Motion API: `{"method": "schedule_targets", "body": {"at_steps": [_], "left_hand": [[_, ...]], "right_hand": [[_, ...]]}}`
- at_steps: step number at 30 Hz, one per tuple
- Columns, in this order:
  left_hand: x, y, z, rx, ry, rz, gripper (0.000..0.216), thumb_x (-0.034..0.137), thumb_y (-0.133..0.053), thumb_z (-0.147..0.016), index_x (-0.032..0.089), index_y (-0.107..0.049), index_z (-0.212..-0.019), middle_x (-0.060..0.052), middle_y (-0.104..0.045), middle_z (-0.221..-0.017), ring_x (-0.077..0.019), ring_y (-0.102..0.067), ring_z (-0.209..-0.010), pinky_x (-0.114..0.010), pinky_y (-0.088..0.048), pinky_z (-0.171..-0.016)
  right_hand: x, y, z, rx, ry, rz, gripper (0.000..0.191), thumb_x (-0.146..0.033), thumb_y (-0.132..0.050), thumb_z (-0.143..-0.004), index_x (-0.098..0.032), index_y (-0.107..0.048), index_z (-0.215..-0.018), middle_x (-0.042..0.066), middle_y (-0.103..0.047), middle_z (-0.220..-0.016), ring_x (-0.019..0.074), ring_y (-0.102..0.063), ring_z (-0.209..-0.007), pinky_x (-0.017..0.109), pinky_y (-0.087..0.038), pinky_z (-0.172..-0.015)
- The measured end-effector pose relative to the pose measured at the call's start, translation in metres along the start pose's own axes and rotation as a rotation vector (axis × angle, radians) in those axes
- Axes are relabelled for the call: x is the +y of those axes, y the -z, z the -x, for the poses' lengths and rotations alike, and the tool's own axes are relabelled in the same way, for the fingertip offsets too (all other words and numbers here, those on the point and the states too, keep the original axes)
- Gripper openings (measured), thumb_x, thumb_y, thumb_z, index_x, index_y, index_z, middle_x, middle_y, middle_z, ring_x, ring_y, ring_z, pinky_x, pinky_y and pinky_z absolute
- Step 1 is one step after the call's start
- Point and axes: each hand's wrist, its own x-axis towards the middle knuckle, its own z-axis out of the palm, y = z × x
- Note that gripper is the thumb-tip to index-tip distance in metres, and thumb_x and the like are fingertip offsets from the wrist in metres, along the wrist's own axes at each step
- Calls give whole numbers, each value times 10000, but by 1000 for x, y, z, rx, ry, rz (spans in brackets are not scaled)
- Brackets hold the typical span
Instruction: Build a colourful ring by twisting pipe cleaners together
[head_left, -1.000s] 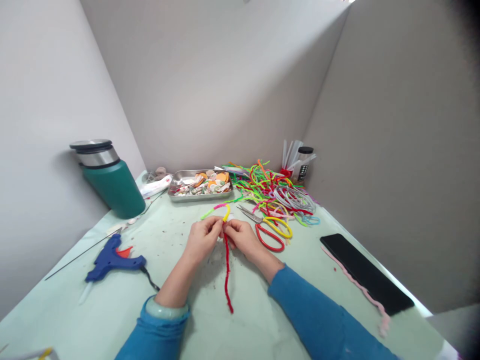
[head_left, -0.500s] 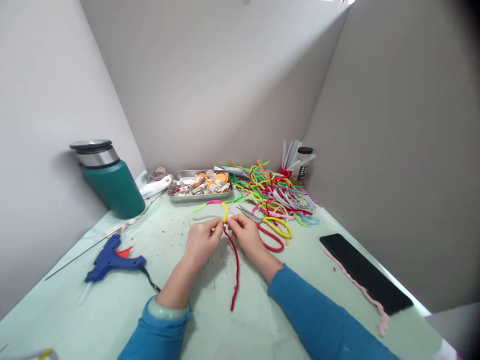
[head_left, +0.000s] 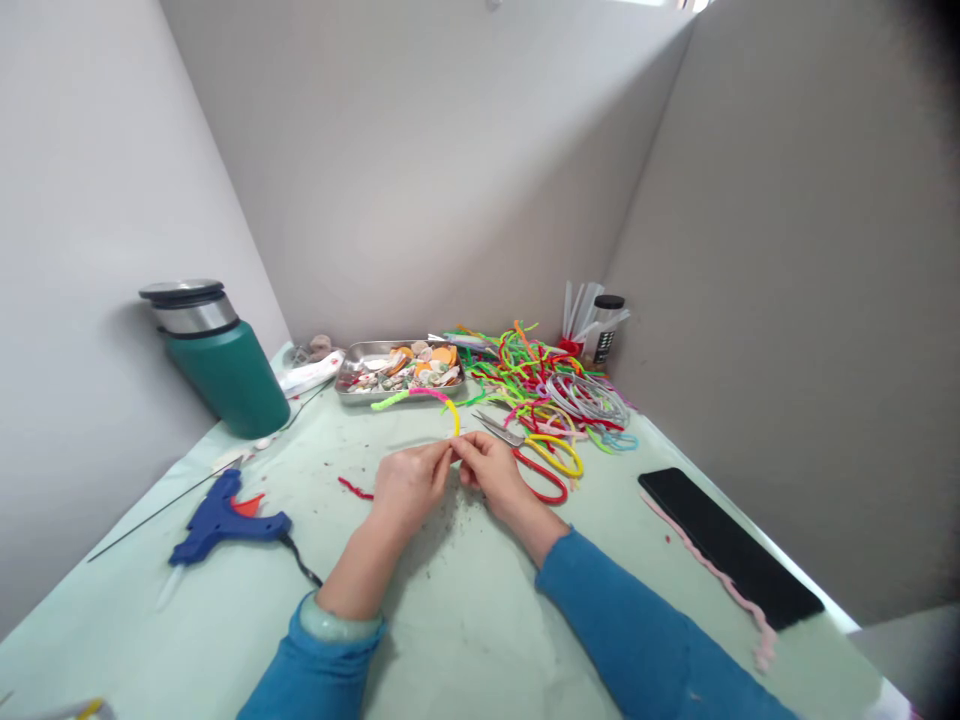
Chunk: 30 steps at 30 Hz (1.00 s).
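Both hands meet over the middle of the table, fingertips pinched together. A curved pipe cleaner, green, pink and yellow along its length, rises from between them, its yellow end at the fingertips. My left hand is closed, and the end of a red pipe cleaner sticks out to its left; the rest of the red one is hidden behind the hand. My right hand pinches at the yellow end from the other side. Just beyond its wrist lie scissors with red and yellow handles.
A metal tray of small pieces stands at the back, beside a heap of pipe cleaners. On the left are a green bottle and a blue glue gun. A black phone and a pink pipe cleaner lie right.
The red pipe cleaner, which hung down toward me between the hands, now points out to the left behind my left hand. The curved multicoloured piece has tilted slightly up and left.
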Motion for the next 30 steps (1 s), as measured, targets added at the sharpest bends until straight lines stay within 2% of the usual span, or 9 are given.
{"method": "schedule_targets", "body": {"at_steps": [6, 12, 22, 30], "left_hand": [[1, -4, 0, -22, 59, -51, 275, 286, -382, -887, 215, -612, -1021, -55, -702, -781, -165, -634, -679, -242, -371, -597], [1, -6, 1, -27, 91, 84, 300, 270, -408, -873, 200, -526, -1139, -70, -699, -924, -183, -647, -780, -259, -416, -664], [-6, -10, -1, 14, 106, 251, 276, 236, -444, -845, 212, -555, -1096, -44, -687, -1008, -169, -640, -778, -266, -447, -703], [-7, -10, -2, 5, 111, 270, 283, 246, -462, -840, 207, -569, -1099, -45, -683, -1019, -189, -639, -840, -288, -451, -752]], "right_hand": [[4, 0, -2, 31, -30, -47, 285, -420, -645, -691, -146, -589, -750, -53, -507, -447, 62, -393, -365, 182, -243, -363], [8, 3, -4, -17, -48, -118, 271, -414, -634, -709, -149, -586, -732, -56, -501, -461, 51, -373, -363, 181, -223, -360], [7, 7, -4, -141, -57, -163, 262, -397, -637, -719, -141, -612, -772, -39, -550, -565, 49, -432, -426, 181, -262, -392], [7, 10, -4, -172, -96, -131, 266, -400, -646, -716, -138, -616, -753, -40, -533, -527, 55, -436, -431, 186, -282, -408]]}}
